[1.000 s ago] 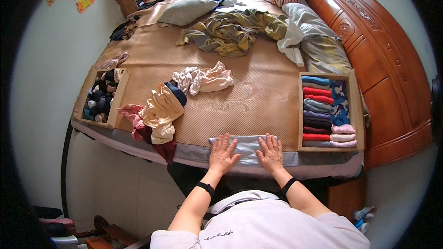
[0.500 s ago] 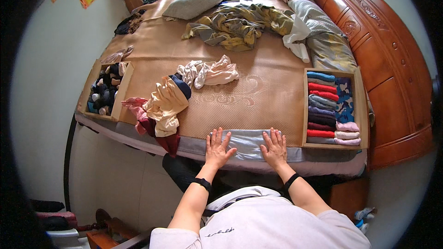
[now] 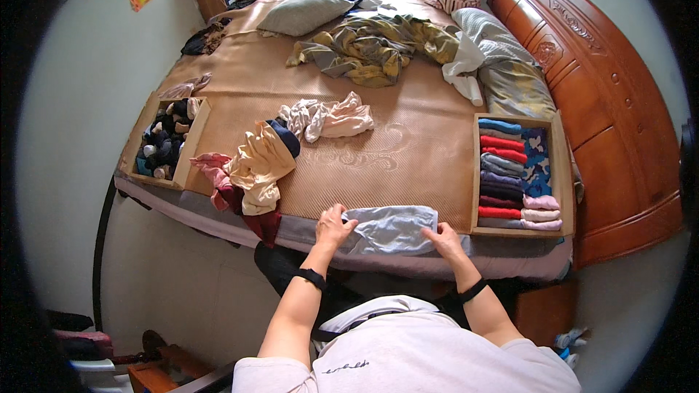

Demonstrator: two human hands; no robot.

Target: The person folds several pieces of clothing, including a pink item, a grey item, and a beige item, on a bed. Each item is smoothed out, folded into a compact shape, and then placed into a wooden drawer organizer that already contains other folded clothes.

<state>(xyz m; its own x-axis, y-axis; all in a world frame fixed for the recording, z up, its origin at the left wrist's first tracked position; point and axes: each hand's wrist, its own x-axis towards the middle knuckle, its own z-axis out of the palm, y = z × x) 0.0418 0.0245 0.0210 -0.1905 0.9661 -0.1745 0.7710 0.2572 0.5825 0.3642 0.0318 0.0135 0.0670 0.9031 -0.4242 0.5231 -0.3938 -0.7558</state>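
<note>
A light grey-blue folded garment [image 3: 392,229] lies in a flat strip at the near edge of the bed; its exact kind does not show. My left hand [image 3: 335,225] is closed on its left end, thumb and fingers pinching the cloth. At the opposite end my right hand [image 3: 443,240] pinches the lower right corner. The garment looks slightly wrinkled and partly raised between them. Left of my left hand lies a loose heap with a cream garment [image 3: 261,167], a pink one [image 3: 211,169] and a dark red one [image 3: 268,227].
On the right stands a wooden box [image 3: 561,167] with rows of rolled or folded clothes. A second wooden box [image 3: 191,142] at the left holds dark socks. Pale pink clothes [image 3: 346,116], a crumpled yellow-grey cloth [image 3: 364,51] and a pillow [image 3: 304,14] lie farther back. A carved headboard [image 3: 604,102] borders the right.
Both hands lay flat with spread fingers on the garment. Now they have closed on its two ends, and the cloth has lifted and wrinkled a little.
</note>
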